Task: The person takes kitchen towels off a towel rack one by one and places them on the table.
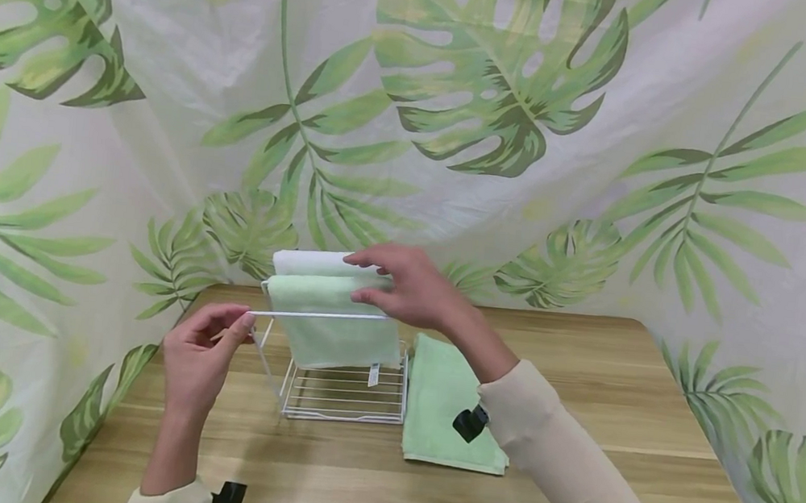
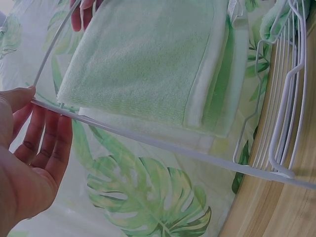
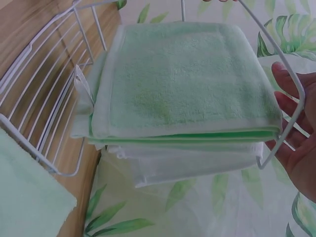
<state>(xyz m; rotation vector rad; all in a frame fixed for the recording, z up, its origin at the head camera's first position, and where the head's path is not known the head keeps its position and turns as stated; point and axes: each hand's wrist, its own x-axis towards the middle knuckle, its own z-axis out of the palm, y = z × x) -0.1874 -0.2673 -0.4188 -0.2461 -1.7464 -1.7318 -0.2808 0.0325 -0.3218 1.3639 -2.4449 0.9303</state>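
Note:
A white wire rack (image 1: 343, 418) stands on the table, with a folded light-green towel (image 1: 339, 342) draped over one of its upper bars. Just behind hangs a white towel (image 1: 307, 262). My left hand (image 1: 197, 361) pinches the rack's upper front-left corner between thumb and fingers; the left wrist view shows the thumb (image 2: 22, 96) over the wire. At the towels' top folds, my right hand (image 1: 414, 289) has its thumb near the green towel's front and its fingers over by the white one. In the right wrist view its fingers (image 3: 289, 103) reach the green towel's folded edge, behind the rack wire.
A second folded green towel (image 1: 442, 405) lies flat on the wooden table (image 1: 575, 430), right beside the rack. Leaf-printed cloth (image 1: 243, 90) hangs behind and along the sides. Small black devices (image 1: 470, 423) sit at both wrists. A white label (image 1: 373, 374) hangs below the draped towel.

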